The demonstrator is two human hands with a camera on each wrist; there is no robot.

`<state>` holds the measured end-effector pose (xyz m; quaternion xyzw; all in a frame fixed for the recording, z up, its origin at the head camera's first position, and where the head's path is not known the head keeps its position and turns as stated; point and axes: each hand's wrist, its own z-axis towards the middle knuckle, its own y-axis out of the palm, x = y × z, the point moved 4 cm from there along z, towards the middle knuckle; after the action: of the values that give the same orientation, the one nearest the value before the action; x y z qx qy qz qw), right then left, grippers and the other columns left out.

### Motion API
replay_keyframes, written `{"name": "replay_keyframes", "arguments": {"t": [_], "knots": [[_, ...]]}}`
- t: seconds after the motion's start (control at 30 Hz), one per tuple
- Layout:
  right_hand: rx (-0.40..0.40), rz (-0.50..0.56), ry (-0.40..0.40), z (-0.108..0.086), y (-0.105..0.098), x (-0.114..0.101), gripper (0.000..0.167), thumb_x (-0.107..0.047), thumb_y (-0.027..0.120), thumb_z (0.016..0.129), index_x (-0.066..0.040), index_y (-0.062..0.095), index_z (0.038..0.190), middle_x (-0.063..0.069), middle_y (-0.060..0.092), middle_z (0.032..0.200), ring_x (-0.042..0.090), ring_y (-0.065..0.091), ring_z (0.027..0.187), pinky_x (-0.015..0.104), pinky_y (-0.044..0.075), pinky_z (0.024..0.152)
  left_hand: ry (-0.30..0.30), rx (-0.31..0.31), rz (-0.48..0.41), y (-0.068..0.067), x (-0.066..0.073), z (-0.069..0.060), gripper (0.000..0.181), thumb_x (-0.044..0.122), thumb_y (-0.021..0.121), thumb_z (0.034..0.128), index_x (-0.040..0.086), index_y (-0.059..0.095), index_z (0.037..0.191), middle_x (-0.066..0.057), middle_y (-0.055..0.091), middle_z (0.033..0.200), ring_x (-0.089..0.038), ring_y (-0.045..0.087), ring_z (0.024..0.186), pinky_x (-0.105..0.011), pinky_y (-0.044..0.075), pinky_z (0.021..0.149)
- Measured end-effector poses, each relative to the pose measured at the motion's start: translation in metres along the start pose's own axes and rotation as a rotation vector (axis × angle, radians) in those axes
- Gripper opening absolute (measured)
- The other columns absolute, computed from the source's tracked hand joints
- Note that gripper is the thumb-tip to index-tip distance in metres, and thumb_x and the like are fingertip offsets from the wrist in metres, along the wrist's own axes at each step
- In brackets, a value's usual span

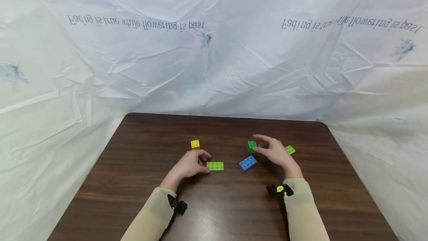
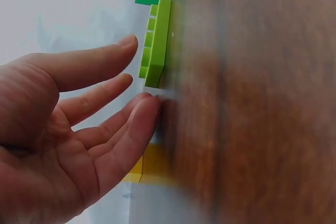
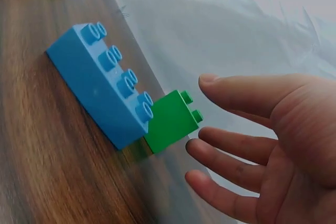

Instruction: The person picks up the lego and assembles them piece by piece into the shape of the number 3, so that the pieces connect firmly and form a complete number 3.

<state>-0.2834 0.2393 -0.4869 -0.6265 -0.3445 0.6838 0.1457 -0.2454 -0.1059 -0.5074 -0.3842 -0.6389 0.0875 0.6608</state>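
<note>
My left hand (image 1: 192, 163) hovers at the left end of a flat lime-green brick (image 1: 215, 166), thumb and fingers apart. In the left wrist view a gap shows between the fingers and this lime brick (image 2: 157, 45). A yellow brick (image 1: 195, 144) sits just behind that hand. Over on the right, my right hand (image 1: 275, 151) reaches beside a dark green brick (image 1: 251, 146), fingers spread. The right wrist view shows the green brick (image 3: 170, 121) standing free of the fingers, behind a blue brick (image 3: 100, 87) with two rows of studs.
Another lime-green brick (image 1: 290, 150) lies to the right of my right hand, partly hidden by it. All the bricks are on a dark brown wooden table (image 1: 214, 203). White printed sheeting (image 1: 214, 77) hangs behind and beside the table.
</note>
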Motion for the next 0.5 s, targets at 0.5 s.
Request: {"name": "replay_keyframes", "arguments": {"t": [0.5], "knots": [[-0.057,0.070,0.018,0.0038,0.0099,0.0087,0.062,-0.029,0.075,0.103,-0.006,0.053,0.157,0.020,0.060,0.148,0.037,0.063,0.128,0.056,0.053,0.101,-0.019,-0.014,-0.012,0.0034,0.0005,0.0053,0.037,0.009,0.094,0.0821,0.009,0.078,0.115,0.000,0.066,0.099,-0.016,0.060,0.083,-0.037,0.053,0.077]]}}
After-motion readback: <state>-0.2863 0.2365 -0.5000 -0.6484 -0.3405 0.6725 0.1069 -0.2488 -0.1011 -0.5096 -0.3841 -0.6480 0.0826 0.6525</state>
